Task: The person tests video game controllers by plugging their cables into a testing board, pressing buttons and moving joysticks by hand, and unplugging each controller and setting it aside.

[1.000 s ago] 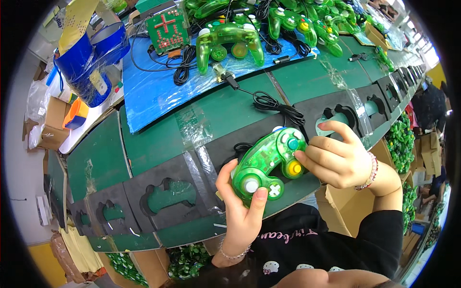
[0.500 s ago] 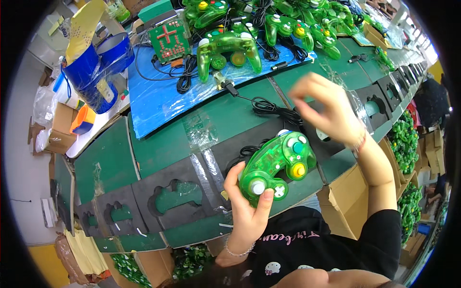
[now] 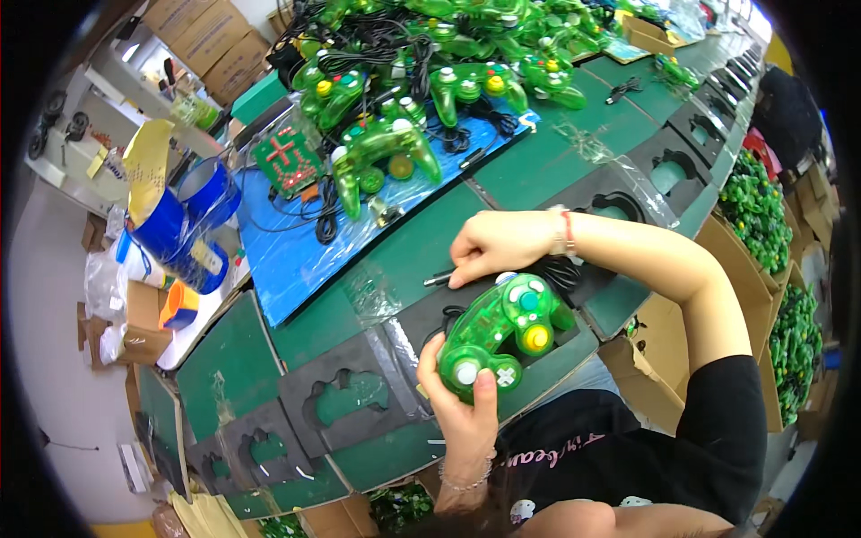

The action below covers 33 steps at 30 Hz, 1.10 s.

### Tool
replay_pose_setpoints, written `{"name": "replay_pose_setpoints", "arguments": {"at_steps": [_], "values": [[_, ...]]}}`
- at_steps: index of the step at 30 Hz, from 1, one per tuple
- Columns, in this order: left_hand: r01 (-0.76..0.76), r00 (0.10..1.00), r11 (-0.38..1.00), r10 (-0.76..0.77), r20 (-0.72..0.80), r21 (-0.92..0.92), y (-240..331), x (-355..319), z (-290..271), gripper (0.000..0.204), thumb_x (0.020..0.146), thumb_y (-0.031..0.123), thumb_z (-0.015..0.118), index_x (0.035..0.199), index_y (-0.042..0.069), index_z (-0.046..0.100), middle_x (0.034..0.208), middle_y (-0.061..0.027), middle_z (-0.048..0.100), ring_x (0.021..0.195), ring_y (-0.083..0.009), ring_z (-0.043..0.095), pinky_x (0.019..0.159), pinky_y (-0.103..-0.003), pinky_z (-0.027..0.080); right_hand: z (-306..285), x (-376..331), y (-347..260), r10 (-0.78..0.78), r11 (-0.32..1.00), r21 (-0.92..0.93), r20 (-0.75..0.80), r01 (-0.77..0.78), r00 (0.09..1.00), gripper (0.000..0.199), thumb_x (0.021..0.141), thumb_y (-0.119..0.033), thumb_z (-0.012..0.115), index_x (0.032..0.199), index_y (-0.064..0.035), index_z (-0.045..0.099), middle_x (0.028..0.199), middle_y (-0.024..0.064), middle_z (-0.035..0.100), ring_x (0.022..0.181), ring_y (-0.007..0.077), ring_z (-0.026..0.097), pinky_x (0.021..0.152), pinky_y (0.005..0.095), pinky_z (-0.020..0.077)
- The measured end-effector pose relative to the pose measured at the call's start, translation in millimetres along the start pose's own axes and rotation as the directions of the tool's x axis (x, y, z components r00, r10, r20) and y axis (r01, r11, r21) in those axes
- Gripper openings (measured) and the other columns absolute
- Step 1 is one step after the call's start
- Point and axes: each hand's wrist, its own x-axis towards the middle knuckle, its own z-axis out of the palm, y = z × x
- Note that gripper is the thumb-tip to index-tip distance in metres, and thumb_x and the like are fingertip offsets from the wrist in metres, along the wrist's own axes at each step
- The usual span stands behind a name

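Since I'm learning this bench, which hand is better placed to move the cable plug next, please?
Probably the right hand: it pinches the cable plug, while the left hand holds the translucent green game controller.

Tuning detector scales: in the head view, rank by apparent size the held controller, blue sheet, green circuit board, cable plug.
1. Blue sheet
2. Held controller
3. Green circuit board
4. Cable plug

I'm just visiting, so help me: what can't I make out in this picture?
Green controller, head view: its underside is hidden by its own body.
Left hand, head view: the controller covers some of its fingers.
Cable connector, head view: the right hand covers part of it; the tip is too small to read its exact shape.
Controller pile, head view: cut off by the upper edge.
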Motion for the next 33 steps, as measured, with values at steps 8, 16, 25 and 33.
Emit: {"name": "replay_pose_setpoints", "arguments": {"at_steps": [8, 16, 25, 33], "values": [[-0.263, 0.903, 0.923, 0.338, 0.263, -0.282, 14.5, -30.2, 22.1, 0.078, 0.075, 0.023, 0.075, 0.133, 0.000, 0.028, 0.123, -0.0211, 0.041, 0.109, -0.0300, 0.049, 0.091, -0.040, 0.042, 13.3, -162.6, -29.6, -0.294, 0.902, 0.272, -0.180, 0.334, 0.939, 0.067, 0.075, -0.034, 0.076, 0.124, 0.0018, 0.048, 0.107, 0.0156, 0.057, 0.095, 0.0270, 0.058, 0.084, 0.0343, 0.0460], [-0.316, 0.353, 0.948, 0.080, 0.932, 0.038, 12.7, -40.4, 80.8, 0.065, 0.082, 0.024, 0.069, 0.131, -0.003, 0.037, 0.129, -0.0222, 0.046, 0.114, -0.0355, 0.050, 0.097, -0.041, 0.039, 137.2, -318.0, 47.9, 0.355, 0.290, 0.957, -0.094, -0.014, 0.930, 0.066, 0.074, -0.029, 0.073, 0.124, 0.0071, 0.049, 0.108, 0.0124, 0.062, 0.099, 0.0181, 0.058, 0.087, 0.0286, 0.0458], [-0.479, 0.725, 0.849, 0.240, 0.646, 0.222, -4.5, -30.0, 95.9, 0.037, 0.085, 0.013, 0.054, 0.118, -0.004, 0.051, 0.115, -0.0154, 0.055, 0.092, -0.0247, 0.056, 0.082, -0.035, 0.046, 223.4, -285.6, 221.8, 0.987, 0.137, 0.912, -0.160, 0.387, 0.028, 0.039, 0.083, -0.039, 0.065, 0.103, -0.0047, 0.061, 0.091, 0.0036, 0.064, 0.084, 0.0112, 0.056, 0.078, 0.0292, 0.0437], [-0.513, 0.772, 0.807, 0.284, 0.569, 0.293, -7.8, -24.4, 101.6, 0.028, 0.086, 0.009, 0.051, 0.111, -0.004, 0.053, 0.110, -0.0170, 0.054, 0.089, -0.0235, 0.056, 0.076, -0.033, 0.047, 140.1, -290.2, 360.0, 0.605, 0.612, 0.788, -0.523, -0.069, -0.601, 0.039, 0.079, -0.026, 0.063, 0.106, 0.0019, 0.056, 0.103, 0.0106, 0.060, 0.093, 0.0233, 0.056, 0.084, 0.0345, 0.0449]]}}
